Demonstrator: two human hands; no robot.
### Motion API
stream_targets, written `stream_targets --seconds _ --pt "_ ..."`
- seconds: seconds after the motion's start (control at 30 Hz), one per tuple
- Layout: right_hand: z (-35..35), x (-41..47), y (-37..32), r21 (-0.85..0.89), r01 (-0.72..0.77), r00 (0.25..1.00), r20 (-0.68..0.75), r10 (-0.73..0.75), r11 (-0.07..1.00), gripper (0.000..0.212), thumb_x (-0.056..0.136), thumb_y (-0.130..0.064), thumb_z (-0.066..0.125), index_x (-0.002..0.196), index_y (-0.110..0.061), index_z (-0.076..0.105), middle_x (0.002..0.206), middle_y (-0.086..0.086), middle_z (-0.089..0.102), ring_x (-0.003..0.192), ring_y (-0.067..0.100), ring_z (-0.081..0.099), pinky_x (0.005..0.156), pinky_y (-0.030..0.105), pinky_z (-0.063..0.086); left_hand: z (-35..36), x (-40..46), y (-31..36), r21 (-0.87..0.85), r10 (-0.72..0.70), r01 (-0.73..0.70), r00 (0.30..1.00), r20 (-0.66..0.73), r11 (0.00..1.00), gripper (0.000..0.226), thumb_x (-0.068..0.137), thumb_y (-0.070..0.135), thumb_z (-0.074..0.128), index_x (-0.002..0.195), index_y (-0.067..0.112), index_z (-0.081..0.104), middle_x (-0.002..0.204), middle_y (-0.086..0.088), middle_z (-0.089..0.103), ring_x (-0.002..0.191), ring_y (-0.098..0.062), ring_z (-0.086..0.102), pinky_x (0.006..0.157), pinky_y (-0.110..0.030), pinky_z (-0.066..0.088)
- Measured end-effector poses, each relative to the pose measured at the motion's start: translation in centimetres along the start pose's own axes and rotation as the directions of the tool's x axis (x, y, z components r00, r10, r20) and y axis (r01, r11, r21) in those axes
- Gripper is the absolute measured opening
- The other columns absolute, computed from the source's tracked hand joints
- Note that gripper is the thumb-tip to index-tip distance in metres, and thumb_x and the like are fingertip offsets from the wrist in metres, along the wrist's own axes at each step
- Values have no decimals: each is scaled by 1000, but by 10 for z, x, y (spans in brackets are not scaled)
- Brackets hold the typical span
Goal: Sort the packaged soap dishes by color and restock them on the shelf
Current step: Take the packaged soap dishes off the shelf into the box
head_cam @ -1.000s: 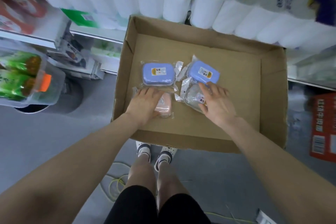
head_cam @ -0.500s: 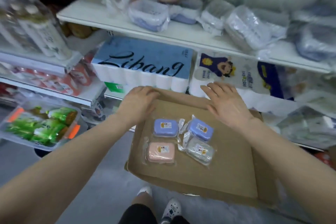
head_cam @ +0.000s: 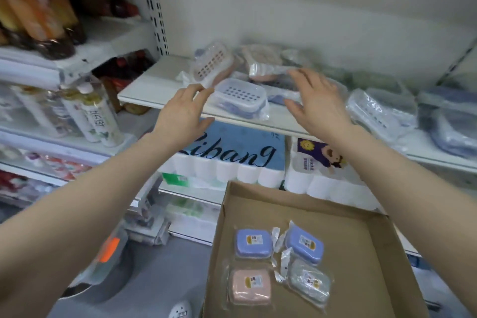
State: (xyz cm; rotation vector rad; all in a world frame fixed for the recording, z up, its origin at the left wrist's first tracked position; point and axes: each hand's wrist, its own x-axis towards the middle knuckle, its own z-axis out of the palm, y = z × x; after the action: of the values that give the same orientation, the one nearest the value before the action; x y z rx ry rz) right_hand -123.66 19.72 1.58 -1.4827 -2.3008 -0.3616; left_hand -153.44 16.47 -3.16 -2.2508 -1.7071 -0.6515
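Both hands are raised to the white shelf (head_cam: 160, 73). My left hand (head_cam: 184, 113) is open just left of a packaged blue soap dish (head_cam: 241, 97) at the shelf's front edge. My right hand (head_cam: 317, 103) is open on that dish's right, in front of a loose pile of packaged pink and blue dishes (head_cam: 260, 64). Neither hand holds anything. Below, a cardboard box (head_cam: 361, 253) holds two blue packaged dishes (head_cam: 253, 242) (head_cam: 304, 245), a pink one (head_cam: 250, 286) and a grey one (head_cam: 309, 283).
More bagged dishes (head_cam: 379, 113) lie along the shelf to the right. Toilet-roll packs (head_cam: 232, 160) sit on the shelf beneath. Bottles (head_cam: 98, 116) stand on racks to the left. The grey floor (head_cam: 154, 286) and a shoe tip show below.
Both hands have left the box, where they touched the pink and grey dishes, and risen to the upper shelf. The view has tilted up from the box to the shelf.
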Motion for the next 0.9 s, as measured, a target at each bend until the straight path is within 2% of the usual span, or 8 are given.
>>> stream_targets --seconds 0.2,0.37,0.47,0.53,0.6,0.7,0.8,0.9 --pt "19 82 -24 89 -197 980 34 194 976 59 95 -42 51 146 -16 39 146 16 43 128 38 43 102 47 38 21 60 -50 -77 -27 28 999 23 997 65 91 39 61 143 9 38 142 -18 43 121 -39 48 95 -50 46" --pt "47 129 -39 27 -340 921 213 327 940 85 84 -80 33 145 -21 36 140 14 50 118 37 54 93 48 48 36 111 -72 -180 -66 86 991 114 980 85 86 72 33 147 13 28 144 -22 39 128 -39 42 99 -53 44" --pt "62 145 -40 22 -431 868 284 408 902 96 71 -92 33 141 -26 37 134 12 54 109 35 59 86 46 53 52 132 -79 -227 -59 99 983 174 969 83 86 76 40 147 21 24 134 -18 45 118 -38 48 94 -51 48" --pt "68 152 -39 -8 -455 851 289 438 890 88 68 -85 44 134 -27 41 127 10 56 105 33 59 82 46 54 63 141 -84 -213 -45 99 968 245 972 82 87 69 47 147 20 23 135 -17 43 117 -38 49 95 -49 47" --pt "73 157 -38 -31 -480 839 275 469 877 68 72 -66 56 126 -25 46 119 9 58 101 33 59 79 44 55 69 147 -89 -207 -43 106 956 289 973 88 83 64 55 149 16 21 139 -18 41 120 -39 48 97 -48 45" --pt "68 157 -42 -39 -493 846 214 489 869 45 74 -46 56 114 -25 51 107 7 65 88 30 62 71 37 55 70 152 -93 -217 -31 93 961 274 972 85 81 56 62 146 18 24 134 -16 47 114 -37 54 89 -44 50" --pt "54 148 -42 44 -495 864 128 486 868 46 79 -33 62 121 -17 50 108 11 65 92 33 62 68 31 42 60 152 -93 -234 -35 84 978 205 969 60 85 30 58 140 19 35 116 -15 61 100 -36 62 74 -38 49" --pt "35 139 -44 192 -475 877 21 480 859 55 80 -34 64 130 -20 47 115 12 65 97 34 63 74 34 48 42 148 -97 -295 -63 91 993 103 951 59 83 26 57 137 22 34 109 -15 64 93 -40 63 74 -41 51"
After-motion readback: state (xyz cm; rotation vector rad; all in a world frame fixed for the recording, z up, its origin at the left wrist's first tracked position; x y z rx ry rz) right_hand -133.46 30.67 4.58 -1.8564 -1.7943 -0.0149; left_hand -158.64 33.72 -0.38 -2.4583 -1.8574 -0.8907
